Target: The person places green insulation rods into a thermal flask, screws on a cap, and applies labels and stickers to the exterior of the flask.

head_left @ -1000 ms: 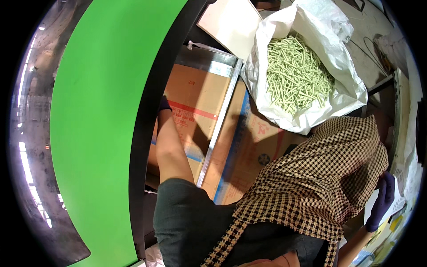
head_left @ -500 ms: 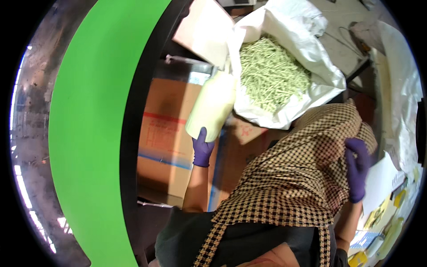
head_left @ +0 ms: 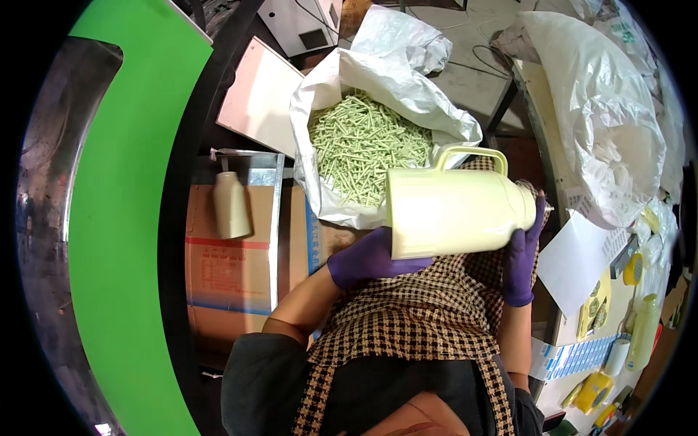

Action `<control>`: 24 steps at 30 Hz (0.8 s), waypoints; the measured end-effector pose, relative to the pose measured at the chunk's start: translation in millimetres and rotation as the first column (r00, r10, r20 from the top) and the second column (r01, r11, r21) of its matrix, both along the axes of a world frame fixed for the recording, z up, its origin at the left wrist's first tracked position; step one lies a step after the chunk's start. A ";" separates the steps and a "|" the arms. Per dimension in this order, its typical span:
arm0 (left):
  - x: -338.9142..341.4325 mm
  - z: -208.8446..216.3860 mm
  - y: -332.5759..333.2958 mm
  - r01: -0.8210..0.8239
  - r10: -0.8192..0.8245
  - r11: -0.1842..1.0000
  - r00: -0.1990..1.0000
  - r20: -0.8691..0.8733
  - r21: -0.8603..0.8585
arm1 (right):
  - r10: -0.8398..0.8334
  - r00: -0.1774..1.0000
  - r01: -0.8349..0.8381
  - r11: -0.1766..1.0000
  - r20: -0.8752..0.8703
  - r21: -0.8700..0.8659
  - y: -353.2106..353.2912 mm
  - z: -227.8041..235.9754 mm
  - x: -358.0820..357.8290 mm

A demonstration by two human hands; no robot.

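**Pale yellow plastic jug w/ loop handle – held sideways in both hands**

Pale yellow plastic jug w/ loop handle (head_left: pixel 458 211) lies on its side betw. the two hands, above the lap, handle up and away from the body. Left hand (head_left: pixel 371 260), purple glove, cups under the wide base end, fingers wrapped partway round the rim; closed on the jug, not tight by the look. Right hand (head_left: pixel 522 254), also gloved, is at the narrow neck end, fingers curled over the shoulder, thumb side hidden.

Handling, as a guess: hollow moulded shell, stiff, prob. light; smooth glossy wall so could slip in gloves. Not fragile like glass, but thin wall may dent if squeezed. Best grips: the loop handle, or base + neck as now. Can't tell if anything is inside.

Just beyond the left hand: open white plastic sack of pale green sticks (head_left: pixel 363 145). Well off to the left of the left hand, a small cream bottle-shaped part (head_left: pixel 231 206) lies on a flat cardboard box (head_left: pixel 229 280). Right of the right hand: white paper sheet (head_left: pixel 578 261), yellow tape rolls (head_left: pixel 592 392).
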State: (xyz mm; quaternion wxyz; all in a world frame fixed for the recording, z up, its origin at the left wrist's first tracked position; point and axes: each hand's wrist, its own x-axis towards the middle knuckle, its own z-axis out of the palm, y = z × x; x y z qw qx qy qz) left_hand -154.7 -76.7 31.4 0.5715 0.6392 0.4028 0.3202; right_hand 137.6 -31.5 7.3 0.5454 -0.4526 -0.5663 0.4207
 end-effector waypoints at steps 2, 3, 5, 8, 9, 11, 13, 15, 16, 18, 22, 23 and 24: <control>7.1 5.2 11.1 0.083 -0.081 0.940 0.996 -0.021 0.332 | -0.074 0.997 0.073 0.995 0.008 0.075 -5.3 0.9 20.3; 8.4 7.1 16.7 0.126 -0.122 0.874 0.992 -0.039 0.469 | -0.059 0.982 0.071 0.996 -0.180 0.057 -6.2 -2.0 29.0; 16.0 3.0 27.8 0.199 -0.190 0.738 0.978 -0.085 0.644 | -0.087 0.989 0.088 0.996 -0.119 0.004 -11.1 -4.9 57.8; 29.7 7.8 46.4 0.143 -0.223 0.584 0.975 -0.011 0.799 | -0.104 0.959 0.135 0.986 -0.264 0.102 -35.5 -15.3 77.2; 31.2 14.8 48.3 0.121 -0.212 0.678 0.977 0.035 0.725 | -0.143 0.965 0.192 0.957 -0.221 0.217 -44.6 -29.9 86.8; 29.2 17.0 36.0 0.002 -0.122 0.942 0.933 0.338 0.336 | -0.159 0.979 0.199 0.870 -0.126 0.451 -57.2 -15.3 72.8; 10.2 -17.0 24.0 -0.035 -0.003 0.985 0.976 0.219 0.167 | -0.168 0.985 0.110 0.798 0.044 0.592 -67.3 -0.9 60.1; 7.1 -39.8 33.1 -0.186 0.140 0.974 0.943 0.302 0.128 | -0.087 0.996 0.083 0.902 -0.010 0.423 -85.0 -3.4 56.0; 6.5 -32.0 34.8 -0.259 0.212 0.961 0.917 0.338 0.100 | -0.075 0.997 0.060 0.901 0.017 0.429 -83.6 -9.8 58.0; 4.9 -14.6 31.2 -0.320 0.258 0.928 0.921 0.292 0.192 | -0.105 0.974 -0.023 0.834 0.199 0.551 -79.2 -19.5 63.7; -8.5 -20.8 29.8 -0.306 0.275 0.951 0.906 0.322 0.048 | -0.033 0.990 -0.050 0.822 0.135 0.567 -68.4 -34.1 58.9; -10.9 -23.2 31.1 -0.295 0.263 0.955 0.906 0.332 0.046 | -0.052 0.983 -0.052 0.840 0.176 0.541 -67.4 -24.0 50.8; -11.7 -24.6 33.9 -0.371 0.334 0.904 0.923 0.190 0.215 | -0.071 0.974 -0.052 0.856 0.217 0.514 -66.0 -11.3 40.9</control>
